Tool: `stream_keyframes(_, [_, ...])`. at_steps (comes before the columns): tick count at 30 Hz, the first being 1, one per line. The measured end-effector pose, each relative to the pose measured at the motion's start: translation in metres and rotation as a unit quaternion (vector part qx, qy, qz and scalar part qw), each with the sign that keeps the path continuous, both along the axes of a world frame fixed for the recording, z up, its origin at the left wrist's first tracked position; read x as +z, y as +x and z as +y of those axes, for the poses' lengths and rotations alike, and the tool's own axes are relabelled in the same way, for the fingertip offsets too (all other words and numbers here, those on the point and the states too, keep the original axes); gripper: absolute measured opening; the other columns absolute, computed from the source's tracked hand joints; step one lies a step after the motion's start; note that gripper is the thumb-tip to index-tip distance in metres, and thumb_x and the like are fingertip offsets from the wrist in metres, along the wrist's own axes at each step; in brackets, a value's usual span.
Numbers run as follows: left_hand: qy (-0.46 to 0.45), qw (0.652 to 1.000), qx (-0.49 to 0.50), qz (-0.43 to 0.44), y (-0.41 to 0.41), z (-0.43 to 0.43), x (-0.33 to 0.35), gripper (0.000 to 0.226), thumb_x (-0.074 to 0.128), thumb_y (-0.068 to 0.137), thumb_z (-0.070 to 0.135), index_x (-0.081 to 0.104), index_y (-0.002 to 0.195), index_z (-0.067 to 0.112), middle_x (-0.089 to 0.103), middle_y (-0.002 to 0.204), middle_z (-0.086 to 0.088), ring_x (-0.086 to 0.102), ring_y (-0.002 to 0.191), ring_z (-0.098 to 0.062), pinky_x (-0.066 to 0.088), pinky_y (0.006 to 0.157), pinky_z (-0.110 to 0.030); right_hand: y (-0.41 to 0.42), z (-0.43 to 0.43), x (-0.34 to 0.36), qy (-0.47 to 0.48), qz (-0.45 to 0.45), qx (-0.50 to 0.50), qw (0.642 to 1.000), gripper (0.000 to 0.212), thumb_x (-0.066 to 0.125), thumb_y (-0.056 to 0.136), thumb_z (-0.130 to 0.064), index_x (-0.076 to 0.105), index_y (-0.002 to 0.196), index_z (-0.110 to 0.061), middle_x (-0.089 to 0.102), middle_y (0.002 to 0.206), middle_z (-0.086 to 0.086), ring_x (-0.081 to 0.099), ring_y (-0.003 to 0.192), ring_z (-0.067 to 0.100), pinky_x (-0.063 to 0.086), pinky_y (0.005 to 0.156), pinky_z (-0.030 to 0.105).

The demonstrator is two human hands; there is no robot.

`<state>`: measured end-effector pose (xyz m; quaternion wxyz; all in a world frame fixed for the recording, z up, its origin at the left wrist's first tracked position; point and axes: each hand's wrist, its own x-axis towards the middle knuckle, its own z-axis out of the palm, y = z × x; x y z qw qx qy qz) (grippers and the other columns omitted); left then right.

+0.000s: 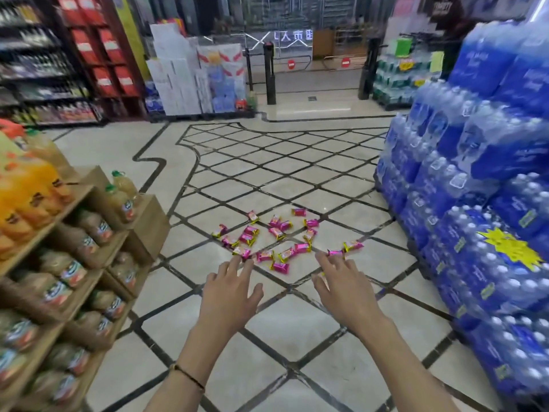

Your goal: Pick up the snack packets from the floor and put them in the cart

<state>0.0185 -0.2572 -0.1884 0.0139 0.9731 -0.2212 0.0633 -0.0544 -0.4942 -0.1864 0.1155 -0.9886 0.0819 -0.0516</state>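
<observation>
Hovering over the floor (297, 337), left hand (230, 288) and right hand (346, 288) are spread open, holding nothing. Pink/gold snack packets (277, 233) lie scattered on the tiles just ahead of the fingertips; print unreadable. Cardboard trays (148, 221) at left hold juice btls (121, 200). Shrink-wrapped water packs (463, 221) at right carry a yellow starburst tag (508, 248), text illegible.

Print on the snack packets (277, 233) was too small to read. Fingertips of the left hand (228, 295) overlapped the edge of one packet, and the right hand (346, 289) hid part of another. Both forearms (190, 367) ran off the bottom edge. The juice display (59, 263) was cut at left, the bottled-water stack (490, 203) at right; the far shelves (35, 69) were blurred.
</observation>
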Motion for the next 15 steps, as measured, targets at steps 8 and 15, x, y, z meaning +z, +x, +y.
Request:
stream_keyframes(8, [0.012,1.000,-0.002,0.026,0.100,-0.037,-0.030,0.059,0.043,0.089,0.055,0.056,0.136,0.021,0.060,0.134,-0.005,0.060,0.116,-0.029,0.054,0.086,-0.045,0.104,-0.040,-0.037,-0.006,0.046,0.007,0.999,0.049,0.035,0.103,-0.046,0.029,0.149,-0.030,0.050,0.137,0.001,0.046,0.122,0.030,0.049,0.086,0.041])
stream_keyframes(15, [0.023,0.998,0.001,0.055,0.225,-0.096,-0.047,0.054,0.051,0.093,0.050,0.051,0.139,0.021,0.056,0.139,-0.006,0.056,0.120,-0.030,0.052,0.086,-0.045,0.239,-0.099,-0.064,0.020,0.091,0.033,0.995,0.052,0.037,0.103,-0.043,0.027,0.152,-0.028,0.046,0.145,0.003,0.043,0.128,0.032,0.049,0.092,0.046])
